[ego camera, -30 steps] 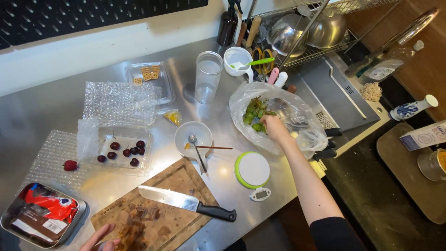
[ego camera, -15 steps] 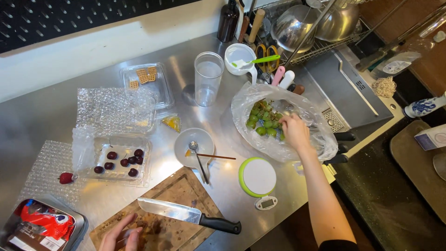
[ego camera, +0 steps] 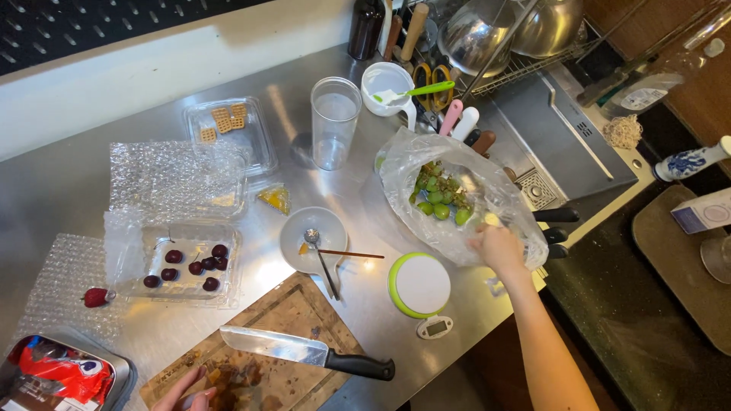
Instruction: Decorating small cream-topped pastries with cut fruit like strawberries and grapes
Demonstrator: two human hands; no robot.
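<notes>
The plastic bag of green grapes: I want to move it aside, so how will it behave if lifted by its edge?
The plastic bag looks thin and crumpled, so it would probably sag rather than hold shape. The green grapes sit loose near its open mouth and could roll out if it tips. The right hand touches its near edge; supporting it underneath seems safer.

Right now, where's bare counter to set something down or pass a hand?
Bare steel lies between the tall clear cup and the small white bowl, and behind the cracker tray toward the wall. Crowded: right hand at the grape bag beside the round scale; left hand on the cutting board under the knife.
</notes>
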